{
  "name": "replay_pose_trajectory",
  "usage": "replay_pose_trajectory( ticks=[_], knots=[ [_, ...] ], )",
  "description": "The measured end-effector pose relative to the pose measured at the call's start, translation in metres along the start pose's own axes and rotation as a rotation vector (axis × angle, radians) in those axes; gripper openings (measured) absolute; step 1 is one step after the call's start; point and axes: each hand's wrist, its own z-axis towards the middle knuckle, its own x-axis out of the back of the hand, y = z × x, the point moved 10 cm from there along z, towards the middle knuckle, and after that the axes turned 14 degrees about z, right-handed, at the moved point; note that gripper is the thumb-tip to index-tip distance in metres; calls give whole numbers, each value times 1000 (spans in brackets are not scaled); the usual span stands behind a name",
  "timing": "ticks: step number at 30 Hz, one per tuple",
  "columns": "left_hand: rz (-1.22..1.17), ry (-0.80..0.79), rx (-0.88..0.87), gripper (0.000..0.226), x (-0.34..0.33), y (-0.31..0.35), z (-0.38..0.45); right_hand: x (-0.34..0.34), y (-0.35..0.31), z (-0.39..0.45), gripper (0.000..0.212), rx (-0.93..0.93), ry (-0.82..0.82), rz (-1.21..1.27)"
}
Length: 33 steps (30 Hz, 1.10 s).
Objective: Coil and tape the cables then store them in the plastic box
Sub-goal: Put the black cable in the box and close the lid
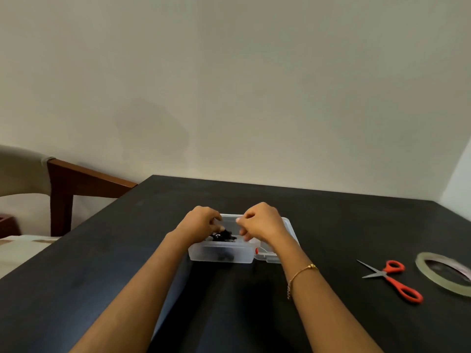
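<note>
Cables (224, 236) in plastic box (221, 253), under curled left hand (201, 221); right hand's (262, 221) grip unclear.

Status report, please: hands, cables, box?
Left hand grips black cables over the clear plastic box. Right hand curled above the box, hold unclear. Scissors and tape roll lie apart at right; nothing blocking.

1 box (221, 253), scissors (390, 278), tape roll (443, 276); cables (224, 236) approx. 1.

Both hands over clear plastic box (221, 253); left hand (201, 221) pinches black cables (224, 236) inside.
</note>
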Motion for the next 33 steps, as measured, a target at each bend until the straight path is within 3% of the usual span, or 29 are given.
replay_pose_trajectory(
  ticks=[3,5,8,12,20,26,29,33],
  knots=[
    [-4,307,44,27,29,14,-17,47,25,-18,14,-29,259,-83],
    [-62,455,48,27,44,33,-30,63,51,-31,24,-144,340,-219],
    [-127,446,-64,25,42,82,-37,65,83,-48,39,-267,318,-353],
    [-51,369,-196,26,14,138,-38,67,92,-55,33,-235,385,-323],
    [-104,319,-111,27,-5,155,-26,100,115,-59,5,-237,627,-9],
    [-301,406,-63,30,11,136,-21,133,117,-69,10,-137,841,116],
    [-522,491,67,31,30,104,-18,145,92,-71,10,16,872,278],
    [-870,663,400,38,50,29,-35,121,44,-52,12,207,666,243]
  ],
)
